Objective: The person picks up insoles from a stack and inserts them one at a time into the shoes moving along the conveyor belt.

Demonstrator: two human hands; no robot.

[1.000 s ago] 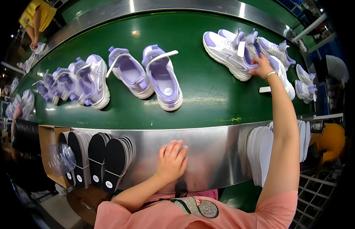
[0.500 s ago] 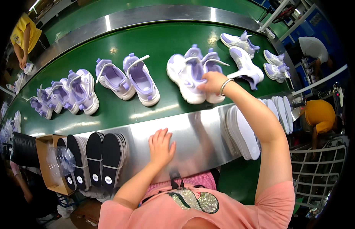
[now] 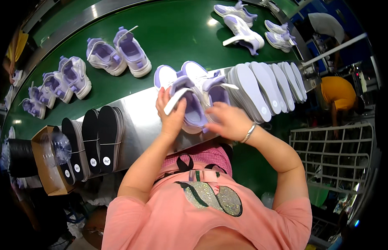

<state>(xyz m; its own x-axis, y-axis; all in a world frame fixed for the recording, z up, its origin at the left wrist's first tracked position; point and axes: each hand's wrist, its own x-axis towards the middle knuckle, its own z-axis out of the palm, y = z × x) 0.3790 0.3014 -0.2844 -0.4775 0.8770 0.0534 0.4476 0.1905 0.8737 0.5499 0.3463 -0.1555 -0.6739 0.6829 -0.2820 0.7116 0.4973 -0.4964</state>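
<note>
A pair of white and lavender sneakers stands on the metal ledge in front of me, toes away and heels toward me. My left hand (image 3: 171, 116) is closed round the outer side of the left sneaker (image 3: 193, 109), its thumb near the white strap at the opening. My right hand (image 3: 230, 121) reaches in from the right, fingers curled at the heel of that same sneaker. The right sneaker (image 3: 219, 95) stands close beside it, its heel partly hidden behind my right hand. Both shoe openings face up, showing lavender lining.
Stacks of pale insoles (image 3: 248, 89) lie on the ledge (image 3: 140, 106) at right, and banded black insoles (image 3: 110, 137) at left, beside a cardboard box (image 3: 44, 160). More sneakers (image 3: 131, 52) stand on the green belt (image 3: 173, 37). A white wire rack (image 3: 327, 158) and a co-worker (image 3: 337, 93) are at right.
The sneaker pair has come from the green belt onto the ledge, toward me. My left hand has left the bare metal and taken hold of the left sneaker. The view has shifted.
</note>
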